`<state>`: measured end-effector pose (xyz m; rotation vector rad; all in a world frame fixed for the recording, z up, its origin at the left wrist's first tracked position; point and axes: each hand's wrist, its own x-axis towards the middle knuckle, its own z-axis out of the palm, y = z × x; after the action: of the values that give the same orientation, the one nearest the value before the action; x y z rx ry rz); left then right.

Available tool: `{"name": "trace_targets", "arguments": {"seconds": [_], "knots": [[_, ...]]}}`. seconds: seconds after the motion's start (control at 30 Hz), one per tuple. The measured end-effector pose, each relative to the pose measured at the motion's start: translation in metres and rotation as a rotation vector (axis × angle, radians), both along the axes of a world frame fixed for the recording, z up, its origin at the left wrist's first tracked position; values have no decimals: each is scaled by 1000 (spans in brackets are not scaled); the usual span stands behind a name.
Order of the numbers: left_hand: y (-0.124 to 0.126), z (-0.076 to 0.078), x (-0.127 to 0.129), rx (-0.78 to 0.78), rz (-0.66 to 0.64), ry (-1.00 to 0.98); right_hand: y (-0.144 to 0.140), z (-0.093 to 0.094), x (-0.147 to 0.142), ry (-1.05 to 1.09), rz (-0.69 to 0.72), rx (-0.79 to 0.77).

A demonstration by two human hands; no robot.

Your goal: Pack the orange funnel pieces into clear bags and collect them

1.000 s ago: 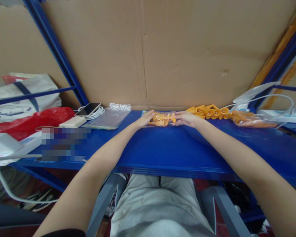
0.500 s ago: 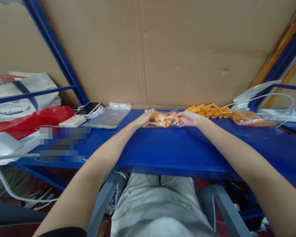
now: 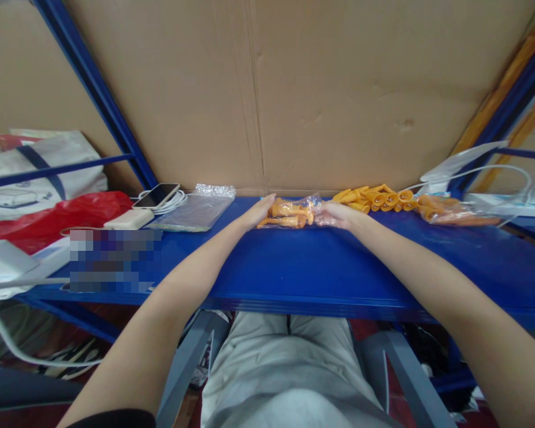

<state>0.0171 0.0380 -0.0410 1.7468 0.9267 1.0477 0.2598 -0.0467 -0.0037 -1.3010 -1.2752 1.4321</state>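
Where the blue desk (image 3: 294, 267) meets the cardboard at 12 o'clock, a clear bag of orange plastic parts (image 3: 289, 213) is gripped: left hand (image 3: 257, 211) at 9 o'clock, right hand (image 3: 339, 214) at 3 o'clock, both closed on its ends.

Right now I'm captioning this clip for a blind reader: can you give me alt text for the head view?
Two bare hands, left hand and right hand, hold the ends of a clear bag of orange parts at the back of a blue shelf, against a cardboard wall. Loose orange parts lie to the right; a phone and red bag sit left.
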Motion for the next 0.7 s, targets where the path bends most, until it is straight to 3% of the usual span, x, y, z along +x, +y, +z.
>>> {"name": "trace_targets", "arguments": {"seconds": [0.2, 0.5, 0.7], "knots": [[3, 0, -3, 46, 63, 22, -6, -1, -11, 27, -54, 20], [-3, 4, -5, 97, 110, 100, -7, -5, -11, -354, 28, 176], [-1, 2, -6, 99, 130, 155, -5, -5, -13, -433, 41, 215]]}}
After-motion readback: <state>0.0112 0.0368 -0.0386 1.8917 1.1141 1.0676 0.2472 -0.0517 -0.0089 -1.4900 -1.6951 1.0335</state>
